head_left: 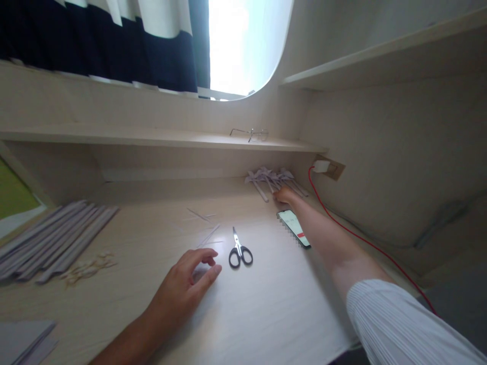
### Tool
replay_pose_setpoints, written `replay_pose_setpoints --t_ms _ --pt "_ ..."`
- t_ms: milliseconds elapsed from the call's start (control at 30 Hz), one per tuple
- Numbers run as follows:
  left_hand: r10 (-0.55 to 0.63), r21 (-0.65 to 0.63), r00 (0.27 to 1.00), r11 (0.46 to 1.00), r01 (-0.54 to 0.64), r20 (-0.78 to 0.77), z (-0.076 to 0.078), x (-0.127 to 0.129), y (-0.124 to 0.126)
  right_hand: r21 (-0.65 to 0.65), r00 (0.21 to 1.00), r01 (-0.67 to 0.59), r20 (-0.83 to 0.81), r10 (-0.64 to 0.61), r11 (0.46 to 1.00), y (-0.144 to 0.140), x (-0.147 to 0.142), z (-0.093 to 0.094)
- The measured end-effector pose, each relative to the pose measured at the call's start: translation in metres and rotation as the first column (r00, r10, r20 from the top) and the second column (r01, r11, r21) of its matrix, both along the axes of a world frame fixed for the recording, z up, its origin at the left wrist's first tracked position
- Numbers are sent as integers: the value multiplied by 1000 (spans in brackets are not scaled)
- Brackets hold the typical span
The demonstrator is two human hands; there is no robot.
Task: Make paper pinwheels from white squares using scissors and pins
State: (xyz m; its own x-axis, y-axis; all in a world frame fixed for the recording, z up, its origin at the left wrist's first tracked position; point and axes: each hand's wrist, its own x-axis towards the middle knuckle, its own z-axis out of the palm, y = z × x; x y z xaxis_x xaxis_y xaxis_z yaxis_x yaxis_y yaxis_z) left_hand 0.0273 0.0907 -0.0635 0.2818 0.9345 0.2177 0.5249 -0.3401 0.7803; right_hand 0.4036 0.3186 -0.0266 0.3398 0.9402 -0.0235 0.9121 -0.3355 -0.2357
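Note:
My left hand [190, 279] hovers at or just above the desk with thumb and fingers curved apart, nothing between them. Black-handled scissors [236, 251] lie to its right, blades pointing away. At the back right my right hand [283, 194] is closed around the stick end of a paper pinwheel [269, 183]; its fingertips are partly hidden. Several similar pinwheels [285, 175], with folded pale paper tops on rolled sticks, lie in a pile there. Thin paper strips [207, 233] are scattered beyond my left hand.
Rolled paper tubes [57, 238] lie at the left beside tan rubber bands [91, 266]. Paper sheets [25, 342] sit at the near left. A phone [293, 228] lies under my right forearm. Glasses [253, 135] rest on the shelf [160, 136]. A red cable [353, 233] hangs from the charger [321, 166].

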Motion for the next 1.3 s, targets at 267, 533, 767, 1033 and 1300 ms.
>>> replay_pose_setpoints --t_ms 267,533,767,1033,1300 --pt "-7 70 1000 998 9 -22 -3 -4 5 108 990 -140 23 139 984 -42 -23 21" --pt "152 228 986 960 -163 65 20 -25 27 168 857 -497 -59 512 851 -149 -119 4" --pt "536 51 791 818 -573 295 80 -110 57 170 794 -596 -22 608 785 -198 -169 -19" --pt "623 -46 687 753 -657 374 74 -99 102 207 763 -638 39 645 742 -205 -166 -26" --pt "596 26 803 802 -596 2 65 -139 114 202 716 -684 1 698 701 -203 -158 -29"
